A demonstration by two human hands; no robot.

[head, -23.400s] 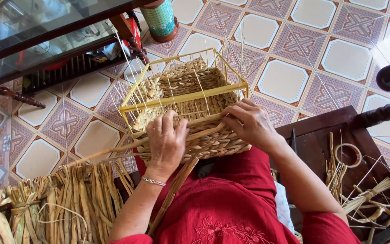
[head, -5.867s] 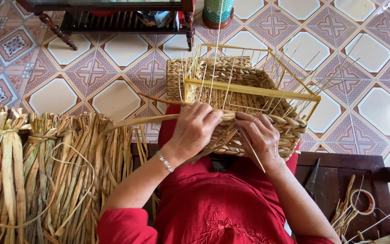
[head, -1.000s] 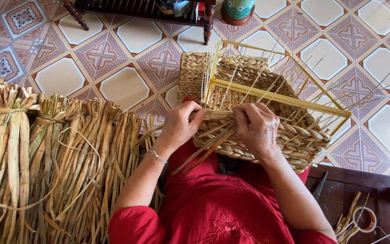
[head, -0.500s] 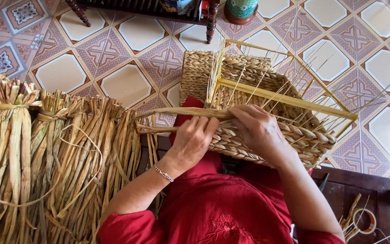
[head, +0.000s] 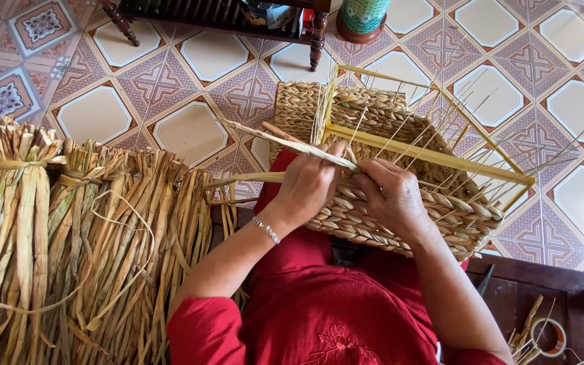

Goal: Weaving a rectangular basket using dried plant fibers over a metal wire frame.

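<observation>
A half-woven basket point(head: 400, 182) of thick, plaited straw-coloured strands rests on the person's lap, with a yellow frame point(head: 434, 157) and thin wires standing up from its rim. The left hand point(head: 309, 184) has its fingers clamped on a flat pale strand point(head: 285, 143) at the near wall. The right hand point(head: 393, 196) lies on the weave, fingers curled together. Half a second ago the strand ran level; now it slants up to the left.
</observation>
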